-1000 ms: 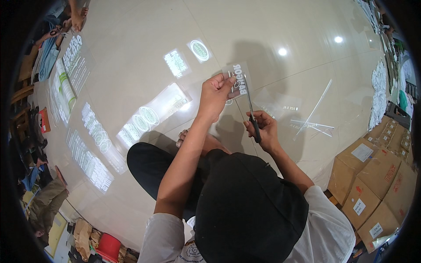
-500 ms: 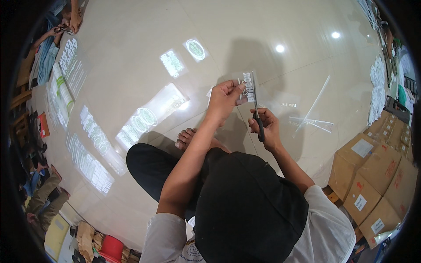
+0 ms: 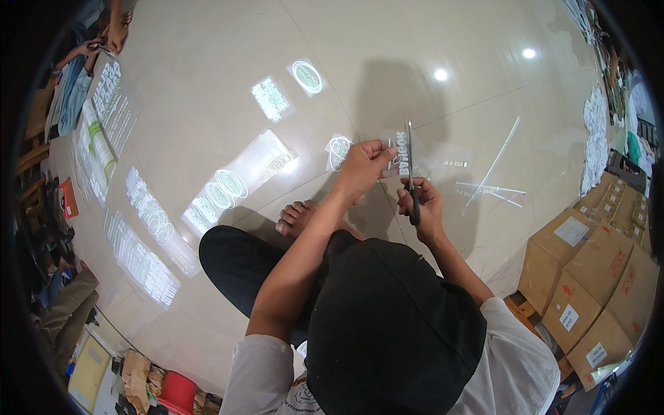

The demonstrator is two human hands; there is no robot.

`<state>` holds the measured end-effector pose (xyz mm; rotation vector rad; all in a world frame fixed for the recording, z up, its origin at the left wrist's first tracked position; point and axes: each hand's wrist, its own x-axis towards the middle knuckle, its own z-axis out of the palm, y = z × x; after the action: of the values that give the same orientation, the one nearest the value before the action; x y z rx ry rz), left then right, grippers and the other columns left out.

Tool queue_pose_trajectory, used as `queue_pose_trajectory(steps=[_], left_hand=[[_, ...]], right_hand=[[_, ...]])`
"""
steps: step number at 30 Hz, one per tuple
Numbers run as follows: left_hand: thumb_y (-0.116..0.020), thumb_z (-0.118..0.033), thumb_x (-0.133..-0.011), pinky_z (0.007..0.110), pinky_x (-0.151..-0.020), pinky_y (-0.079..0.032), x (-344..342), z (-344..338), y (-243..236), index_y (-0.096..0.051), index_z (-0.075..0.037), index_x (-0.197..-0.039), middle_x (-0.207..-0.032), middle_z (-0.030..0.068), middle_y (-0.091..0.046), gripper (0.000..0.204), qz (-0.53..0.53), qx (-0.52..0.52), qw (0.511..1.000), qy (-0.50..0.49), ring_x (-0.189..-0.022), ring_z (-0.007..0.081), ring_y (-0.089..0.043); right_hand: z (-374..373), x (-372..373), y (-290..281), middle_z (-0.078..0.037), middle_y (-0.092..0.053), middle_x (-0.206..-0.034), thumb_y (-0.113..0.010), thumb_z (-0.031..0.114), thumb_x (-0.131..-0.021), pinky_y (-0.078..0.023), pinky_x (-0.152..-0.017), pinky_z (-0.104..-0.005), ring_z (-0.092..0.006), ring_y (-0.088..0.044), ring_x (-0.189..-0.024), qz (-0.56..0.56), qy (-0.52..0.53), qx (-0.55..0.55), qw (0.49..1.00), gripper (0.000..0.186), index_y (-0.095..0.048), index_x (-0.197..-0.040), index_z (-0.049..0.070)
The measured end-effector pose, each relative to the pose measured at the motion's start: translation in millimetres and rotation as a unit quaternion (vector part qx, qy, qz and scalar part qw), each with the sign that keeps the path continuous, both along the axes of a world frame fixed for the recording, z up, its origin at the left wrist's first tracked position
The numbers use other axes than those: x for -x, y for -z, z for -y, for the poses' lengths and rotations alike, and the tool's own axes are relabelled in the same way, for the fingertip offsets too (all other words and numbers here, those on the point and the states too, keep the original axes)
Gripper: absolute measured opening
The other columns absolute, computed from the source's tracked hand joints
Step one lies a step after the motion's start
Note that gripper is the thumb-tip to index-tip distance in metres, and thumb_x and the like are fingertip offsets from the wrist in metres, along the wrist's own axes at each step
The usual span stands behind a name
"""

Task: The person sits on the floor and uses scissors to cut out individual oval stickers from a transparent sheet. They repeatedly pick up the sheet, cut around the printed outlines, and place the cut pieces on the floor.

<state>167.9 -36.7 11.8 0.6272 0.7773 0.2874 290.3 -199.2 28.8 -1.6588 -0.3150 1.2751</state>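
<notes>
A small see-through film piece with pale printed lettering (image 3: 404,159) is pinched between the thumb and fingers of my left hand (image 3: 365,168). Black-handled scissors (image 3: 414,209) are held in my right hand (image 3: 427,206), their metal blades pointing away from me along the film's right edge. Whether the blades bite into the film is too fine to tell. Just left of my left hand, a film piece with an oval print (image 3: 339,152) lies on the floor. Farther off are another oval-print piece (image 3: 306,77) and a lettered piece (image 3: 270,99).
Long printed film sheets (image 3: 225,187) lie left on the tiled floor (image 3: 207,83). Thin offcut strips (image 3: 494,155) cross at the right. Cardboard boxes (image 3: 577,277) stack at the lower right. A red container (image 3: 177,393) stands lower left; another person's hand (image 3: 117,33) shows upper left.
Both hands, with the film and scissors, have shifted slightly right and toward me. The oval-print piece beside my left hand now shows more fully.
</notes>
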Motion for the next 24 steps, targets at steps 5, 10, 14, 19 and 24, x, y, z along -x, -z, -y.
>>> queue_pose_trajectory(steps=[5, 10, 14, 19, 24], left_hand=[[-0.062, -0.017, -0.108, 0.033, -0.094, -0.064, -7, 16, 6, -0.068, 0.003, -0.119, -0.110, 0.0054, -0.073, 0.023, 0.018, 0.018, 1.000, -0.005, -0.099, 0.0134, -0.072], [-0.061, -0.013, -0.108, 0.036, -0.089, -0.066, -10, 23, 18, -0.068, 0.007, -0.115, -0.107, 0.0082, -0.073, 0.022, -0.013, 0.016, 1.000, -0.016, -0.095, 0.0156, -0.073], [-0.062, -0.014, -0.107, 0.034, -0.085, -0.066, -4, 24, 27, -0.066, 0.004, -0.113, -0.105, 0.0064, -0.071, 0.019, -0.031, 0.031, 0.998, -0.052, -0.094, 0.0138, -0.071], [-0.068, -0.017, -0.104, 0.030, -0.074, -0.057, 29, -10, 41, -0.065, -0.004, -0.098, -0.091, -0.0008, -0.065, 0.014, -0.107, -0.105, 0.973, -0.176, -0.080, 0.0090, -0.061], [-0.070, -0.016, -0.101, 0.027, -0.066, -0.042, 89, -80, 42, -0.063, -0.003, -0.087, -0.078, -0.0034, -0.056, 0.020, -0.289, -0.231, 0.887, -0.277, -0.073, 0.0070, -0.048]], right_hand=[[5, -4, 9, -0.001, -0.067, -0.078, -0.081, 0.018, -0.095, -0.050, -0.056, -0.0243, -0.0073, -0.060, -0.063, -0.006, 0.025, -0.012, 1.000, 0.030, -0.065, -0.113, 0.001], [14, -9, 16, -0.002, -0.067, -0.078, -0.082, 0.022, -0.094, -0.051, -0.056, -0.0242, -0.0080, -0.059, -0.062, 0.004, 0.015, 0.053, 0.998, 0.032, -0.065, -0.112, 0.002], [23, -12, 32, -0.003, -0.067, -0.078, -0.083, 0.025, -0.093, -0.052, -0.058, -0.0252, -0.0091, -0.060, -0.062, -0.001, 0.070, 0.064, 0.996, 0.035, -0.065, -0.114, 0.002], [11, -13, 28, -0.002, -0.064, -0.076, -0.079, 0.022, -0.097, -0.051, -0.058, -0.0259, -0.0093, -0.060, -0.062, 0.026, 0.090, 0.055, 0.994, 0.034, -0.064, -0.118, 0.001], [5, -16, 26, -0.002, -0.065, -0.077, -0.079, 0.021, -0.098, -0.052, -0.061, -0.0261, -0.0094, -0.061, -0.064, 0.027, 0.084, 0.026, 0.996, 0.034, -0.063, -0.120, 0.001]])
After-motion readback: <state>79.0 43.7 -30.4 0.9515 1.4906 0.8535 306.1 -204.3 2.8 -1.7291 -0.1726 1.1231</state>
